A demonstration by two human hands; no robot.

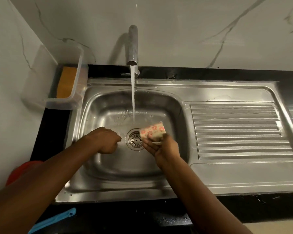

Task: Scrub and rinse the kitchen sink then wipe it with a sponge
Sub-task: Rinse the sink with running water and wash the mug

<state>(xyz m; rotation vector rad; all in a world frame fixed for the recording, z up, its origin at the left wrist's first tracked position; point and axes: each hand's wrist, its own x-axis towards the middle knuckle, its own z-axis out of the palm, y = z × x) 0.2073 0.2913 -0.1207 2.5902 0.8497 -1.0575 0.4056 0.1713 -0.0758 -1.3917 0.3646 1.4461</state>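
Note:
A stainless steel sink (pixel 95 166) has a round drain strainer (pixel 134 139) in its wet basin. Water runs from the tap (pixel 133 46) in a stream (pixel 133 98) that lands just behind the drain. My right hand (pixel 161 146) holds a small flowered cup (pixel 152 130) tilted on its side beside the stream, over the drain's right edge. My left hand (pixel 105 141) is closed in a fist left of the drain, low in the basin; whether it holds anything is hidden. An orange sponge (pixel 66 81) lies in a clear holder (pixel 63 103) at the sink's back left.
A ribbed draining board (pixel 238 132) fills the sink's right side. Black countertop (pixel 243 208) surrounds the sink, below a marble wall (pixel 193 31). A red object (pixel 22 169) sits at the left edge and a blue plastic handle (pixel 56 220) lies at the front left.

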